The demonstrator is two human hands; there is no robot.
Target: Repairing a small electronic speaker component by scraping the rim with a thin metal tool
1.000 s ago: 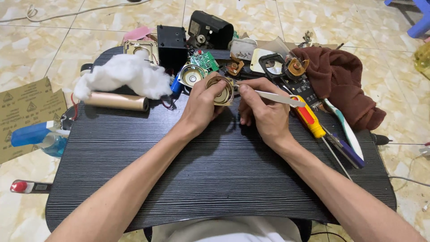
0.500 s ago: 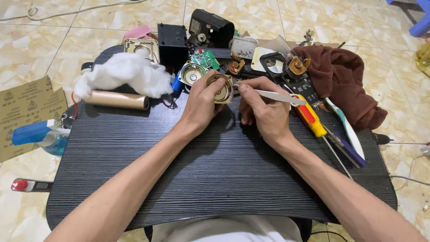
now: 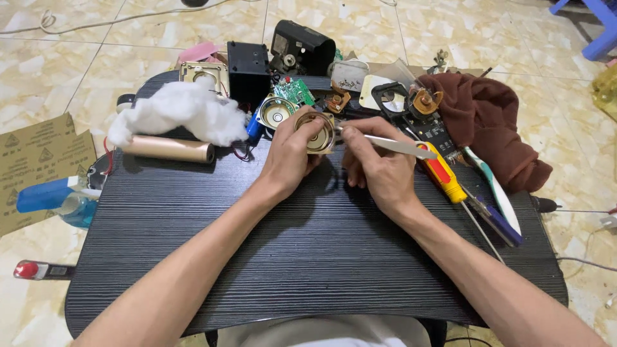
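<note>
Over the far middle of the dark wood-grain table (image 3: 308, 257), the left hand (image 3: 290, 159) grips a round brass-coloured metal speaker frame (image 3: 316, 133) between thumb and fingers, while the right hand (image 3: 379, 170) pinches slim silver metal tweezers (image 3: 393, 144), tips at the frame's right edge, beside a yellow-and-red-handled screwdriver (image 3: 443, 177).
</note>
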